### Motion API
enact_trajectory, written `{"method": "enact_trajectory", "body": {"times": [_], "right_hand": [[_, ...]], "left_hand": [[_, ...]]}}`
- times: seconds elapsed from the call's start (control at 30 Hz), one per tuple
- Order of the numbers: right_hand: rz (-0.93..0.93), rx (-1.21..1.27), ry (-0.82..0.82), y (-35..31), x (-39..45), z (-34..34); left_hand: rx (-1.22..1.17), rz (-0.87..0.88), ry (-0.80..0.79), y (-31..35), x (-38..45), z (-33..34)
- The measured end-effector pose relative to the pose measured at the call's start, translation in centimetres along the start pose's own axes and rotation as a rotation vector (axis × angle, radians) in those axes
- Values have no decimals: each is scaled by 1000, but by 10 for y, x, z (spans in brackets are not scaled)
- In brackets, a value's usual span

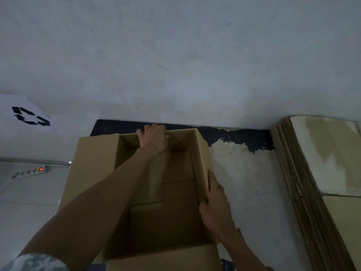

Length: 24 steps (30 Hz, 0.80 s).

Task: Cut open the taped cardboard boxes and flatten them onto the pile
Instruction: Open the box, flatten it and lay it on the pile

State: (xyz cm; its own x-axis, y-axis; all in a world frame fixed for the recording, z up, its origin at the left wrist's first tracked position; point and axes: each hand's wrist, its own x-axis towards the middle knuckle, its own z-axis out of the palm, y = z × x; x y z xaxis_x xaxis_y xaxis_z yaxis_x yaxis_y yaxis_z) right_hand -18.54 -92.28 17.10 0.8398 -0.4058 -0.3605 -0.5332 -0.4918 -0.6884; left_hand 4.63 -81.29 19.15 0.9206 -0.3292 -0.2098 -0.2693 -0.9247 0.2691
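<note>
Floor (244, 173) under box (93, 163), pile (304, 192).

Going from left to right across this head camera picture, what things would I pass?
White sheet with a recycling symbol → power strip with a red light → open cardboard box → right hand → pile of flattened cardboard.
</note>
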Motion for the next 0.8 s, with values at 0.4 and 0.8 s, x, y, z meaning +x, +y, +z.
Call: {"method": "enact_trajectory", "body": {"times": [0.4, 0.8], "right_hand": [[107, 451, 320, 36, -25, -44], [575, 809, -320, 20, -29, -25]], "left_hand": [[-850, -192, -337, 90, -136, 60], [-1537, -203, -170, -17, -180, -70]]}}
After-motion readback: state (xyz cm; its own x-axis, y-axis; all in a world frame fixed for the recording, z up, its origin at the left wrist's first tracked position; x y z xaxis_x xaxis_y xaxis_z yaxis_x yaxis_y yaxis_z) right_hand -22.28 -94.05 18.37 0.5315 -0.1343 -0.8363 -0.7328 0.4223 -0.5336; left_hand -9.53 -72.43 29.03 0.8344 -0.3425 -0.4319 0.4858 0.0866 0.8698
